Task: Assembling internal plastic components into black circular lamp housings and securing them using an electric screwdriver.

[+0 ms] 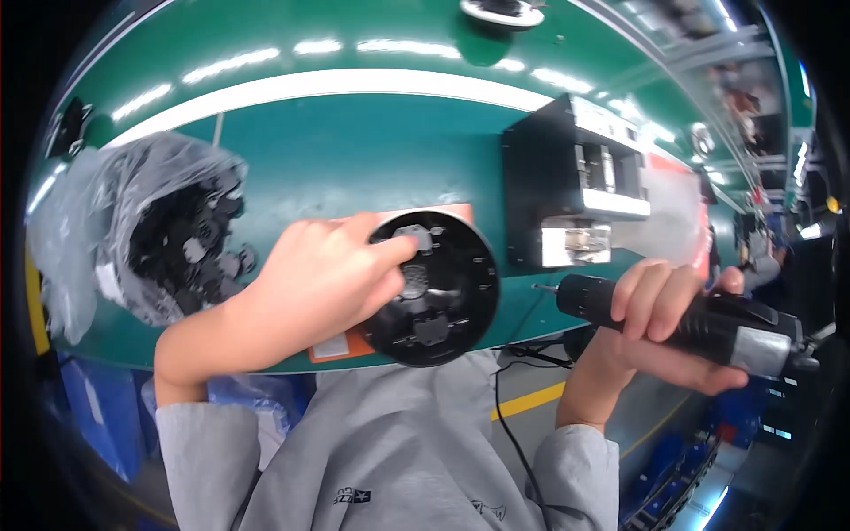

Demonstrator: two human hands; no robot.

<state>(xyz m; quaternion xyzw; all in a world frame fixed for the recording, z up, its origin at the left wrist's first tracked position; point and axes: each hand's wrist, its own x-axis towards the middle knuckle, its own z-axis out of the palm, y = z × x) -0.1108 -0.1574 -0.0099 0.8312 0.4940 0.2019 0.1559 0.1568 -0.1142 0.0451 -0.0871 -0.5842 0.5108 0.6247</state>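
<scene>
A round black bowl-shaped housing [474, 314] lies in front of me at the bench's near edge. Inside it sit a small grey plastic part [423, 237] at the far side, a similar grey part [432, 331] at the near side, and a round perforated patch left of the middle. My left hand [332, 270] reaches over the housing's left rim, its index fingertip on the far grey part and its other fingers curled. My right hand [664, 310] grips a black electric screwdriver [589, 299], held sideways with its bit pointing left at the housing, apart from it.
At the left, a clear plastic bag [181, 159] holds many dark plastic parts. Right of the housing stands a black box-shaped device [540, 168] with metal pieces in its front. An orange sheet [354, 343] lies under the housing. A black cable [503, 416] hangs below the bench edge.
</scene>
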